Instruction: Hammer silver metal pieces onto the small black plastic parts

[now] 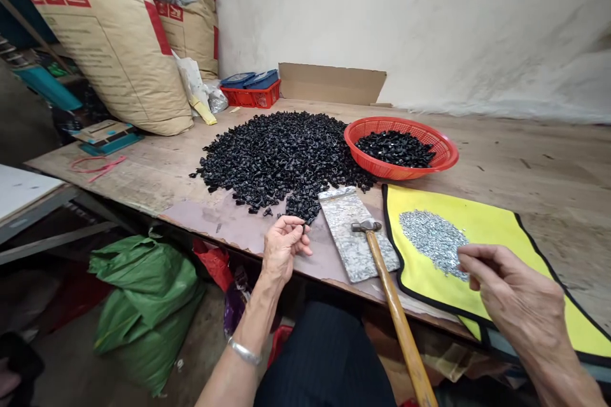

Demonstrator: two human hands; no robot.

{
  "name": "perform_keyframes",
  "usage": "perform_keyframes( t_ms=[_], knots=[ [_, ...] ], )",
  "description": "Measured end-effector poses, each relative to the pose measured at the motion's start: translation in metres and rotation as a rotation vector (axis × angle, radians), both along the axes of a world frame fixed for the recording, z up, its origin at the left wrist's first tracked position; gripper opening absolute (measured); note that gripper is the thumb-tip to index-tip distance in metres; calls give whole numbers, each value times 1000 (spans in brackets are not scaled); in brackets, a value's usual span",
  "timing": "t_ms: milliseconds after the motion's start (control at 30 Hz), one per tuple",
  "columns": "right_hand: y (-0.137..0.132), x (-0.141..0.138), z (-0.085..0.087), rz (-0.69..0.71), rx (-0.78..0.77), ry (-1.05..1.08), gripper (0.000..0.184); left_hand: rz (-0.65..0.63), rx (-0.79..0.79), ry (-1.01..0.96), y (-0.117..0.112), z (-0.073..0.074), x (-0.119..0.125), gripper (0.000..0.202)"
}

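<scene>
My left hand (285,245) is closed in a pinch at the table's front edge, with a small black plastic piece (304,226) between thumb and finger. Just behind it spreads a big heap of the same black plastic pieces (281,152). Over the yellow cloth (496,216), my right hand (513,292) has its fingertips pressed together at the edge of a pile of tiny silvery metal parts (432,238); whatever they pinch is too small to make out. Between my hands a hammer (366,227) rests with its head on a stone slab (346,222), its wooden handle jutting past the table edge.
A red plastic basket (401,172) holds more black pieces behind the slab. Large paper sacks (114,51) stand at the back left, near a red crate (251,98) with blue boxes. A green sack (147,305) sits on the floor at left.
</scene>
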State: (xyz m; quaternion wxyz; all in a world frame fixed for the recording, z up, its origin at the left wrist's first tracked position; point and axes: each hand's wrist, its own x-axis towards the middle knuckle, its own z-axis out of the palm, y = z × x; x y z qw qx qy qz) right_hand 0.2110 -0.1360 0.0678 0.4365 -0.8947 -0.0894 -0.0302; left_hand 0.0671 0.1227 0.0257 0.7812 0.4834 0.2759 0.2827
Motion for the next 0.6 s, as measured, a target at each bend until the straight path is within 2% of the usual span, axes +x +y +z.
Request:
perform_keyframes(
  t_ms=[133, 200, 300, 467, 600],
  knots=[
    [28, -41, 9, 256, 197, 175, 22, -116, -314, -190, -25, 7, -4, 23],
    [45, -59, 11, 375, 299, 337, 21, -149, -424, -236, -39, 10, -6, 21],
    [65, -77, 11, 480, 445, 535, 19, -182, -535, -277, -57, 14, -12, 16],
    [82, -90, 4, 474, 565, 550, 15, -180, -581, -282, -76, 18, -19, 9],
    [87, -93, 2, 434, 610, 477, 10, -142, -546, -256, -84, 20, -19, 13]
  ],
)
